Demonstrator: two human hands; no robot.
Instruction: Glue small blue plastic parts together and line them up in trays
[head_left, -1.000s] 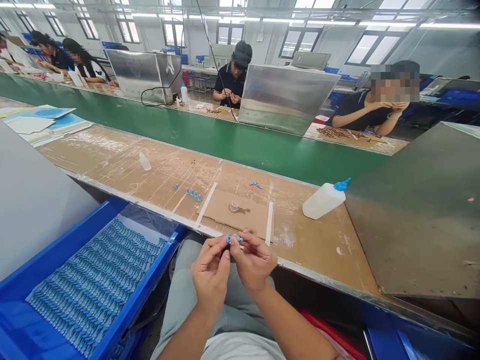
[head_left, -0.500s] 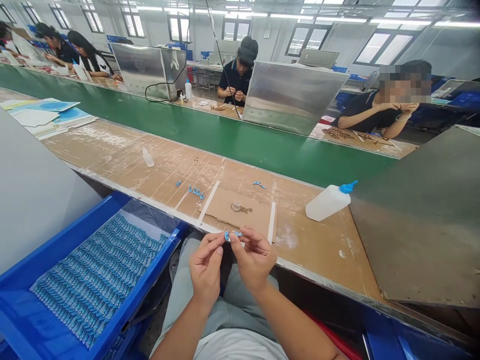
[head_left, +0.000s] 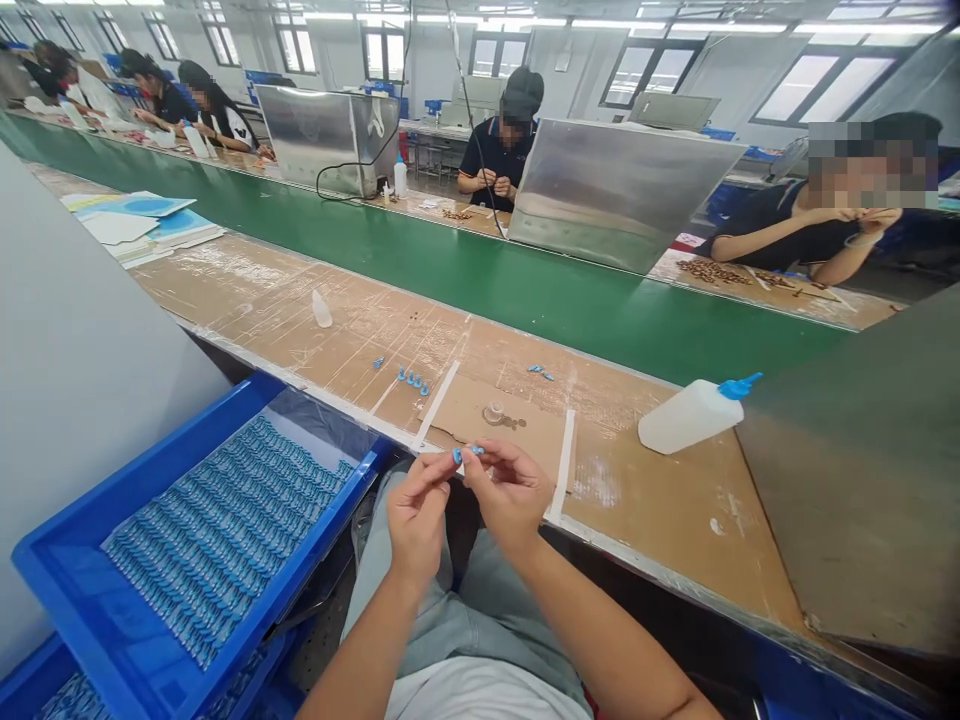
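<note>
Just over the bench's front edge, my left hand (head_left: 418, 515) and my right hand (head_left: 512, 492) meet fingertip to fingertip. Both pinch a small blue piece (head_left: 459, 455); its blue end sticks out toward the left fingers and another bit shows by the right thumb. Whether it is one part or two joined ones I cannot tell. Beyond the hands, a small clear cup (head_left: 493, 413) stands on a taped cardboard sheet (head_left: 457, 405), with dark wet spots beside it. Several blue pieces (head_left: 411, 379) stand in a row to the left, and a few more (head_left: 540, 372) lie behind the cardboard.
A blue tray (head_left: 56, 575) at left holds rows of small blue pieces. A white bottle with blue nozzle (head_left: 690, 415) leans at right near a metal panel (head_left: 870, 480). A small clear bottle (head_left: 322, 309) stands left. Past the green belt (head_left: 420, 245), co-workers sit at work.
The camera view has turned a little to the left, so the scene shifts right. Both hands keep their pinch on the blue piece, with only slight finger movement.
</note>
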